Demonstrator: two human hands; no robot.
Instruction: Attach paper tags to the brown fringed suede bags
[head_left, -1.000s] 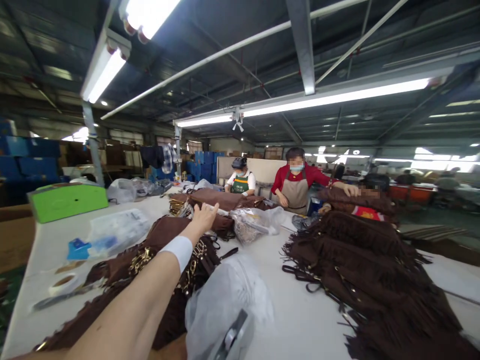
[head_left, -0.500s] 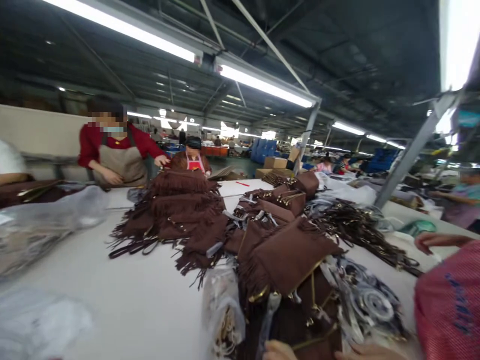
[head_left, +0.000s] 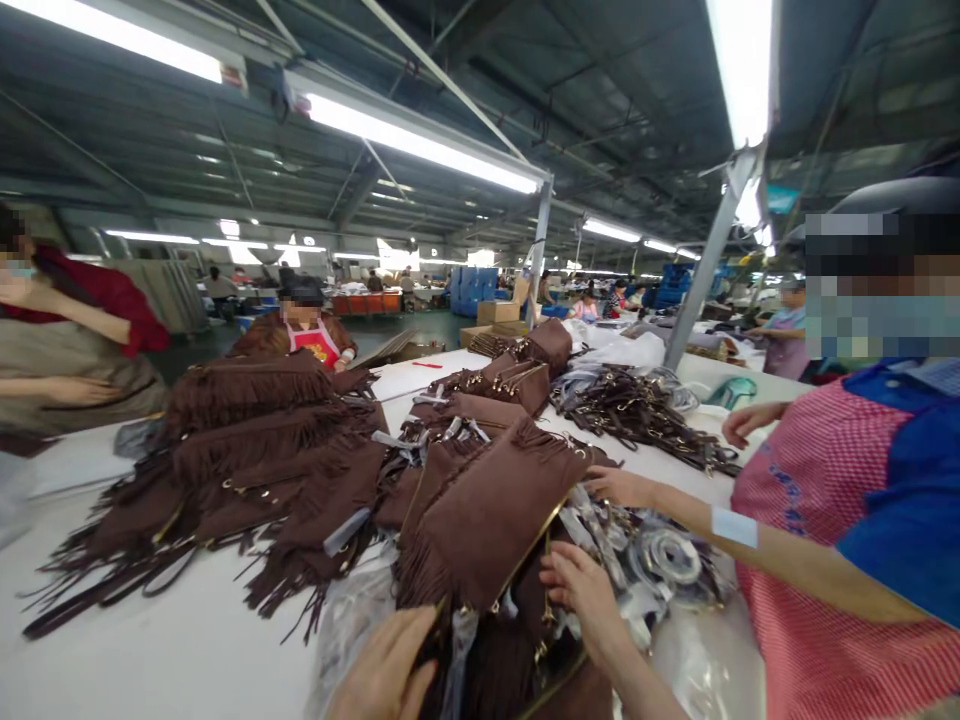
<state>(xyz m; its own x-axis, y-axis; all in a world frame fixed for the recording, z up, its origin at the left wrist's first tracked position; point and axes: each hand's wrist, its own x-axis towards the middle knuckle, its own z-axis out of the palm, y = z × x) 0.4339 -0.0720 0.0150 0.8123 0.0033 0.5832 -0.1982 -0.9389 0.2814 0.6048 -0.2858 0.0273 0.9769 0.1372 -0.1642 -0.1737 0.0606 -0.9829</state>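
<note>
A brown fringed bag (head_left: pixel 487 515) with a gold zipper lies tilted on top of a heap of similar dark brown bags. At its lower left corner is my left hand (head_left: pixel 386 665), thumb and fingers apart, fingertips by the bag's edge. My right hand (head_left: pixel 589 595) reaches to the zipper side, its fingers slightly bent and parted beside a gold chain. Neither hand is clearly closed around the bag. Between them hangs a plastic-wrapped strip (head_left: pixel 460 650). A co-worker's hand (head_left: pixel 619 487) touches near the bag's right corner.
Stacked fringed bags (head_left: pixel 262 460) spread over the white table (head_left: pixel 225 650) at left. Dark straps (head_left: pixel 630 405) lie in a pile further back. Clear plastic and a tape roll (head_left: pixel 666 557) sit at right. A co-worker in a pink checked apron (head_left: pixel 817 560) stands close at right.
My view has swung to the right. Both my hands have come up from the bottom edge to the top bag. The co-worker at right has reached an arm toward it.
</note>
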